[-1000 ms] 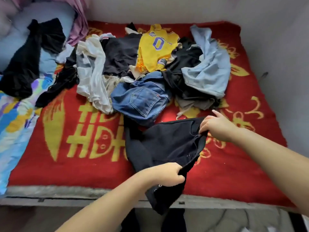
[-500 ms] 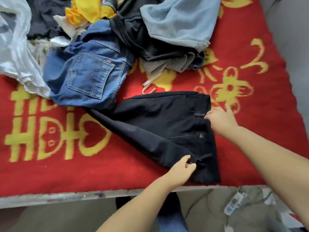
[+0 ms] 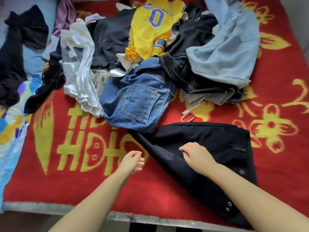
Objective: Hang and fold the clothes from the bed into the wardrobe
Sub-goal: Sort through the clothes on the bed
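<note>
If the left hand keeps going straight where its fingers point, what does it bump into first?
Probably the black trousers. The left hand hovers over the red blanket with loosely curled fingers pointing right, toward the trouser leg's near edge. The right hand already rests on them. Its height above the bed is unclear.

**Both hands have left the waistband**

Your left hand [image 3: 132, 162] has let go of the black trousers [image 3: 209, 148]; half a second ago it pinched the lower waistband corner, and now it hovers off the cloth over the red blanket [image 3: 75, 190], fingers loosely curled and holding nothing. Your right hand [image 3: 197, 154] has come off the belt-loop edge and now lies palm down on the trousers' middle, to the right of your left hand. The trousers, lifted a second ago, now lie spread flat under your right hand.
</note>
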Motion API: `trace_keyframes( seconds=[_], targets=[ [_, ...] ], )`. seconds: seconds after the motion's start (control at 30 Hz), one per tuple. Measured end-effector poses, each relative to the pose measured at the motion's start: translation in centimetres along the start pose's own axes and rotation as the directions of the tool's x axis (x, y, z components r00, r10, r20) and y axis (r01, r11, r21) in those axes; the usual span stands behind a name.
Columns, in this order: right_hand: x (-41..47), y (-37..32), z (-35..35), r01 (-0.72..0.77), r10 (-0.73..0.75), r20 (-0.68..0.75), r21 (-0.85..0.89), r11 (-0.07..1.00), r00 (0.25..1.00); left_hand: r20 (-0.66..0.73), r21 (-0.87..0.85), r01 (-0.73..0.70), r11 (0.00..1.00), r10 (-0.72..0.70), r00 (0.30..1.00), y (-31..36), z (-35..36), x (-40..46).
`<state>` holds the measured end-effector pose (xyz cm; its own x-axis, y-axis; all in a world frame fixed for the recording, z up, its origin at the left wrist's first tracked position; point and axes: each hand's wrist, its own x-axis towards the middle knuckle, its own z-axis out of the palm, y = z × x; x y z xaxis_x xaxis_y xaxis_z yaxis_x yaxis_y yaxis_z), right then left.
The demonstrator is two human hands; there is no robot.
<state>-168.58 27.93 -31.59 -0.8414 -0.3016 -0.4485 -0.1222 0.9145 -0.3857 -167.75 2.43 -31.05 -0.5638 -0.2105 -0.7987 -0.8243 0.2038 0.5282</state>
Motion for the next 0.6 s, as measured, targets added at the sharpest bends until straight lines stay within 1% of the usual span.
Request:
trace_keyframes(
  seconds=[0.03, 0.1, 0.2, 0.27, 0.3, 0.33, 0.37, 0.4, 0.43, 0.47, 0.53, 0.6],
  targets=[
    [0.7, -1.6, 0.2, -0.007, 0.005, 0.032, 0.052, 0.999, 0.999, -0.028, 0.000, -0.012, 1.000, 0.012, 1.000, 0.3, 0.0, 0.9],
    [2.2, -4.6, 1.5, -0.019, 0.007, 0.102, 0.114, 0.993, 0.995, -0.050, -0.070, -0.009, 0.998, 0.005, 0.999, 0.9, -0.2, 3.1],
    [5.1, -8.5, 4.2, -0.083, 0.069, 0.149, 0.091, 0.992, 0.986, 0.034, -0.203, 0.029, 0.979, -0.023, 0.999, 1.6, -0.8, 6.4],
    [7.1, -10.3, 6.3, -0.150, 0.142, 0.131, 0.056, 0.987, 0.981, 0.110, -0.261, 0.060, 0.964, -0.032, 0.993, 1.8, -1.0, 8.1],
    [7.7, -11.1, 7.2, -0.171, 0.166, 0.116, 0.029, 0.985, 0.979, 0.130, -0.235, 0.057, 0.970, -0.027, 0.991, 1.7, -1.1, 8.7],
    [8.1, -11.8, 8.1, -0.177, 0.175, 0.112, 0.005, 0.984, 0.978, 0.128, -0.148, 0.033, 0.988, -0.014, 0.992, 1.8, -1.0, 9.2],
    [8.2, -12.4, 8.7, -0.172, 0.171, 0.125, -0.002, 0.985, 0.977, 0.106, -0.007, -0.004, 1.000, 0.005, 0.994, 1.7, -1.1, 9.8],
    [8.1, -13.0, 9.2, -0.160, 0.157, 0.144, 0.013, 0.987, 0.977, 0.070, 0.134, -0.033, 0.990, 0.024, 0.997, 1.7, -1.3, 10.2],
    [7.7, -13.4, 9.4, -0.144, 0.135, 0.165, 0.044, 0.989, 0.977, 0.027, 0.226, -0.045, 0.973, 0.040, 0.999, 1.6, -1.5, 10.6],
    [7.1, -13.7, 9.5, -0.123, 0.106, 0.185, 0.083, 0.989, 0.977, -0.016, 0.265, -0.048, 0.963, 0.054, 0.998, 1.5, -1.8, 11.0],
    [5.7, -14.0, 9.1, -0.066, 0.033, 0.228, 0.141, 0.988, 0.973, -0.104, 0.273, -0.055, 0.960, 0.087, 0.991, 1.2, -2.3, 11.7],
    [4.0, -14.1, 8.3, 0.020, -0.061, 0.274, 0.151, 0.988, 0.960, -0.170, 0.219, -0.059, 0.974, 0.097, 0.981, 1.2, -2.9, 12.1]
  ],
)
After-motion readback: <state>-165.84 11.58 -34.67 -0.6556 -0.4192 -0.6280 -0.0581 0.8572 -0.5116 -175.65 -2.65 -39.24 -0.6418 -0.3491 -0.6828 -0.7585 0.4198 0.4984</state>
